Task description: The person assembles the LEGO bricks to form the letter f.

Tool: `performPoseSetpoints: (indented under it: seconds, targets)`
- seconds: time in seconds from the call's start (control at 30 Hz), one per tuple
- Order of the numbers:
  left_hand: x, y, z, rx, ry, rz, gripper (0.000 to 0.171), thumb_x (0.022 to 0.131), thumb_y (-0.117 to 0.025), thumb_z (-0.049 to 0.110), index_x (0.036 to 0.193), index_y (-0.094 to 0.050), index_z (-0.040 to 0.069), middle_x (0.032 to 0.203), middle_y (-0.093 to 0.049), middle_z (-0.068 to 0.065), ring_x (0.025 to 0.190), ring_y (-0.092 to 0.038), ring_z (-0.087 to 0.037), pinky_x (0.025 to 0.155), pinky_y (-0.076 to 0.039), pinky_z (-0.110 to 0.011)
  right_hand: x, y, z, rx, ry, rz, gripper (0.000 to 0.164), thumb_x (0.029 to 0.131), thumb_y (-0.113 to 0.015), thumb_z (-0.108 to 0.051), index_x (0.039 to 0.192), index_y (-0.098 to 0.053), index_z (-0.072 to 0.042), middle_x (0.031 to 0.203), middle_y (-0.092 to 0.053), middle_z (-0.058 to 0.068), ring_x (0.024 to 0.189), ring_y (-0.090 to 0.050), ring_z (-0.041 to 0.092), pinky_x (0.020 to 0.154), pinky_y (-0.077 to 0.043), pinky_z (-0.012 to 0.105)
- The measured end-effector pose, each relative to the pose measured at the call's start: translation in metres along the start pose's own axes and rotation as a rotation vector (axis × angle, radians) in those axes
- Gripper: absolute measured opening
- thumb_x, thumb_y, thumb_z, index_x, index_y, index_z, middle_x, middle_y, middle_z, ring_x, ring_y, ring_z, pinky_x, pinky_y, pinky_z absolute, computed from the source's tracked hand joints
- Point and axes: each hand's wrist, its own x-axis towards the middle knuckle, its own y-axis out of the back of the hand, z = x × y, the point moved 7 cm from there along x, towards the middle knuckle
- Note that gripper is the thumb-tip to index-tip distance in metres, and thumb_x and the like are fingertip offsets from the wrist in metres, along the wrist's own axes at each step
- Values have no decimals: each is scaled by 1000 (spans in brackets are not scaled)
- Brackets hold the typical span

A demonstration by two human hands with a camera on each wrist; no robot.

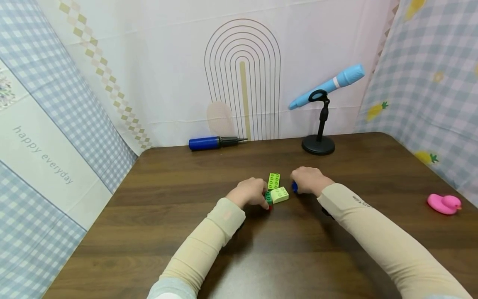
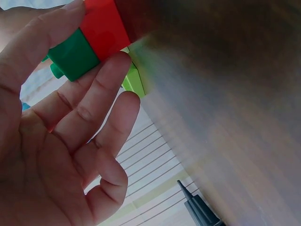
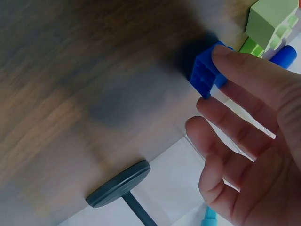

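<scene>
My left hand (image 1: 247, 192) pinches a green toy brick (image 2: 74, 56) joined to a red brick (image 2: 106, 29), thumb on one side and fingers on the other. Beside them on the table sits a pale green brick (image 1: 279, 195). A lime green brick (image 1: 274, 181) lies just behind that one, its studs facing up. To the right, my right hand (image 1: 310, 181) holds a blue brick (image 3: 205, 69) between thumb and fingers, tilted so its hollow underside shows in the right wrist view. From above, the hand covers most of it.
At the back edge of the brown table (image 1: 168, 232) lies a blue hand pump (image 1: 204, 143). A black stand (image 1: 318, 145) holds a light blue toy microphone (image 1: 345, 76) near the back right. Towards the right edge sits a pink toy duck (image 1: 443, 204). Printed curtains surround the table.
</scene>
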Motion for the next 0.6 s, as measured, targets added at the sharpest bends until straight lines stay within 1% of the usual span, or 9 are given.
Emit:
performPoseSetpoints:
  seconds: [0.17,0.23,0.3,0.4,0.43,0.5,0.6]
  targets:
    - [-1,1,0,6,4,-1,33,64,-76,34,66,-49,15,63,-45,3,59,-40,-11,50,-30,-27,1,1,4,10,-28,-40,26,68,-74,-13,91,-62,-10,85,-57,5,74,-51,19,57,-43,39]
    - [-1,2,0,6,5,-2,33,64,-75,34,66,-49,15,63,-45,3,59,-40,-11,49,-30,-27,3,5,1,12,-18,-19,30,68,-74,-15,94,-62,-9,88,-57,5,78,-52,20,60,-44,39]
    - [-1,2,-1,5,6,-3,33,64,-75,35,66,-49,15,62,-44,3,59,-40,-11,49,-30,-26,6,9,-5,9,18,30,32,69,-74,-14,97,-62,-8,91,-57,6,82,-53,21,62,-44,39]
    - [-1,1,-2,7,6,0,32,64,-75,34,65,-49,15,62,-45,4,58,-40,-11,50,-31,-27,13,15,-19,-5,104,118,29,75,-66,-7,103,-62,-9,95,-56,7,83,-54,21,63,-46,36]
    - [-1,1,-2,8,3,2,32,64,-76,34,65,-49,16,62,-45,4,58,-40,-11,50,-31,-27,16,16,-23,-9,127,135,27,77,-63,-4,103,-63,-10,96,-56,7,83,-54,21,62,-46,36]
    - [0,0,-1,14,-6,2,32,64,-76,34,65,-49,16,62,-46,5,59,-41,-11,50,-32,-27,21,15,-30,-19,169,138,30,80,-58,1,106,-63,-13,100,-55,7,86,-54,22,63,-46,35]
    - [1,-1,0,20,-18,0,31,64,-75,34,65,-50,16,63,-47,5,60,-42,-11,50,-33,-27,27,10,-34,-11,172,79,42,81,-51,10,110,-61,-19,114,-51,7,97,-52,27,63,-46,35]
